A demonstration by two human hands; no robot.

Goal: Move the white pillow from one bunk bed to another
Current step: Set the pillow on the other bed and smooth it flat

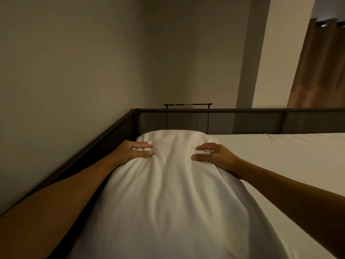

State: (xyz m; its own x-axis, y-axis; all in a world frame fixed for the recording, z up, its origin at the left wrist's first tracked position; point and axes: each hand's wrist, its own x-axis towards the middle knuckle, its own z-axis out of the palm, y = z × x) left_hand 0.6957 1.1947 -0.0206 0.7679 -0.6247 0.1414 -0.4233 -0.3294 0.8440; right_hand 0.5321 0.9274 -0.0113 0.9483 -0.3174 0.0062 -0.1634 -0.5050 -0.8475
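Observation:
A long white pillow [168, 193] lies lengthwise on the upper bunk's white mattress [289, 165], close to the left rail. My left hand [134, 151] presses on the pillow's far left side, fingers curled into the cloth. My right hand [214, 156] rests on the far right side, thumb and fingers pinching the fabric. Both arms stretch forward over the bed. The pillow's far end nearly touches the dark mesh headboard [242, 121].
A dark metal rail [89, 152] runs along the wall on the left. Behind the headboard stands a black rack [187, 105] with hangers. A brown curtain [321, 64] hangs at the right, beside a wall column.

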